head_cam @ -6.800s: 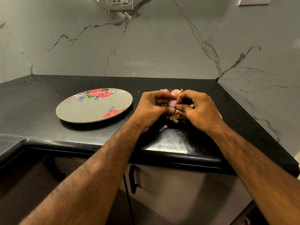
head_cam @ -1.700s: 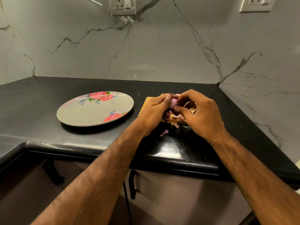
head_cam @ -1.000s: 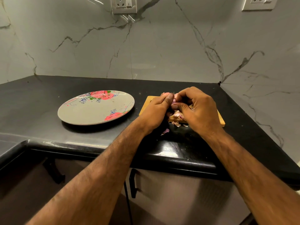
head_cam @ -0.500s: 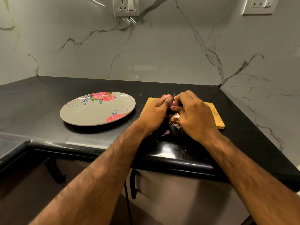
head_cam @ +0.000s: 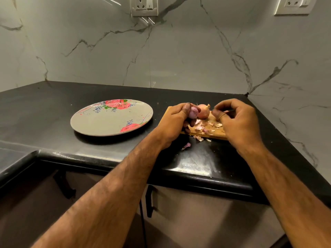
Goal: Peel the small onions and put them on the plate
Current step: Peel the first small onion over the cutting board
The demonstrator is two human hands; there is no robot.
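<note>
Far left: round grey plate with red rose print [head_cam: 100, 122], flat on glossy black stone countertop [head_cam: 44, 108]. Above it on the marbled wall, white socket plate [head_cam: 144, 6], top cut off by the frame edge.

Centre: left hand [head_cam: 174, 122] raised just over the left end of pale wooden chopping board [head_cam: 216, 136], much of the board hidden behind both hands. Thumb and curled fingers closed round small purple peeled onion [head_cam: 193, 112], with only the upper right side visible and the rest covered by the grip. Held off the board, right of the plate and apart from it. Just beside it, contact not determinable: small pink-brown unpeeled onion [head_cam: 204, 111], resting on the board, dry tip upward. In front of that, scattered pale onion skins [head_cam: 206, 128] on the board, a few spilled over the near edge. One purple skin scrap [head_cam: 186, 145] alone on the countertop.

Right: right hand [head_cam: 236, 120] over the board's right part, motion-blurred. Fingers curled, thumb and forefinger tips close together. Pinching a skin or nothing: not determinable. Far top right, second white socket plate [head_cam: 293, 5], likewise cropped.
</note>
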